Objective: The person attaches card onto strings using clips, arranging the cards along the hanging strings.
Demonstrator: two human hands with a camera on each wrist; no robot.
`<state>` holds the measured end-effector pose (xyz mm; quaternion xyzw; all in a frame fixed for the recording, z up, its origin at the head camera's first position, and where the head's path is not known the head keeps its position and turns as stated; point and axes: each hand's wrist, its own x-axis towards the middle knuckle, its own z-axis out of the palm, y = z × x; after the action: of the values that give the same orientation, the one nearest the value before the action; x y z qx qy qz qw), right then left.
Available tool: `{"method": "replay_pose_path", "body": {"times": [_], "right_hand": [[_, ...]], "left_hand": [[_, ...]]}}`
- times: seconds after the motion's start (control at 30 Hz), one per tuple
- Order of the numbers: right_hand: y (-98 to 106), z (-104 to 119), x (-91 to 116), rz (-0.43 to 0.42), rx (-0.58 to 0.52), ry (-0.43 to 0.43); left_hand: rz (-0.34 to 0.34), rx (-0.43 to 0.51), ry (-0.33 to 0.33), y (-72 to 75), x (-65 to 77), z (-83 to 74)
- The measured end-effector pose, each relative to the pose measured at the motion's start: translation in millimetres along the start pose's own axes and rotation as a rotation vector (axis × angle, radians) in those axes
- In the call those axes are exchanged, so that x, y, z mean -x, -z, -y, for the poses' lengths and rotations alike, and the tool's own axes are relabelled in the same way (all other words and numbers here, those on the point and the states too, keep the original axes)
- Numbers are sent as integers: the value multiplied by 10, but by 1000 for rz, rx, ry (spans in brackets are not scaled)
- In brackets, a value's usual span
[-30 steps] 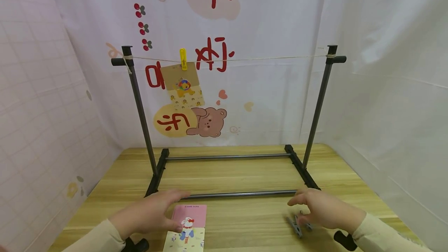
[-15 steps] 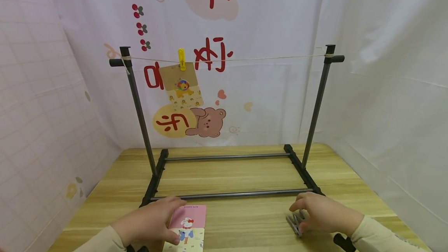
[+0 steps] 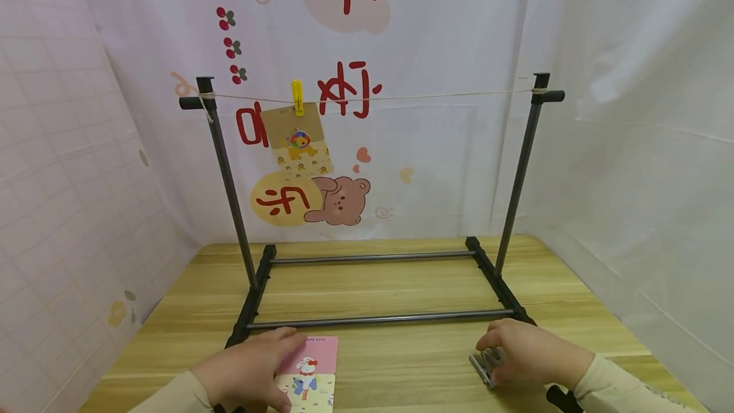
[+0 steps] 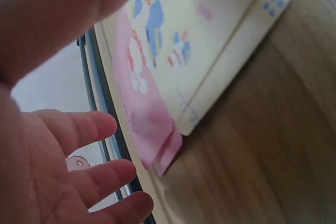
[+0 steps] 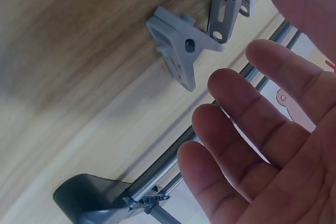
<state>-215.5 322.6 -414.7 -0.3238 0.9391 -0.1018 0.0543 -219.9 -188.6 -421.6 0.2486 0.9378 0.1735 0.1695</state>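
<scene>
A pink and pale-yellow card (image 3: 321, 365) with a rabbit print lies on the table; the left wrist view shows the edge of a second card (image 4: 270, 9) under it. Over its left side hovers my left hand (image 3: 249, 365), thumb and fingers spread, holding nothing. Two grey clothespins (image 5: 178, 45) lie together on the table at the right. My right hand (image 3: 530, 350) is just beside them, its fingers loosely bent and its thumb apart, partly covering them in the head view.
A dark metal rack (image 3: 395, 319) stands on the wooden table (image 3: 401, 368), a string (image 3: 436, 94) tied between its posts. From the string's left part hangs a lion-print card (image 3: 298, 136), held by a yellow clothespin (image 3: 297, 98). Printed cloth (image 3: 436, 30) hangs behind.
My left hand has come down and slightly right over the pink card. My right hand has lowered a little at the grey clothespins. The hanging card stays as it was.
</scene>
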Motion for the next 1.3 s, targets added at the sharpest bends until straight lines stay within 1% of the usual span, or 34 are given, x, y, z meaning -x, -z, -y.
{"method": "replay_pose_path", "body": {"times": [0.1,0.3,0.33,0.53,0.8,1.07,1.3], "right_hand": [[-4,-1,-12,8,-5,-4],[-23,-12,-31,38,-20,-10],[-25,-14,-32,41,-26,-13],[-42,-14,-28,54,-54,-18],[-44,6,-31,46,-37,2],[-55,14,-25,40,-40,-4],[-87,-13,-28,23,-21,42]], "left_hand": [[4,1,10,-13,-6,14],[33,19,74,-40,-25,-9],[32,15,76,-45,-25,-12],[10,-22,48,-81,-24,0],[-33,-13,22,-90,-26,29],[-39,46,49,-82,-56,46],[-88,84,37,-62,-71,45]]}}
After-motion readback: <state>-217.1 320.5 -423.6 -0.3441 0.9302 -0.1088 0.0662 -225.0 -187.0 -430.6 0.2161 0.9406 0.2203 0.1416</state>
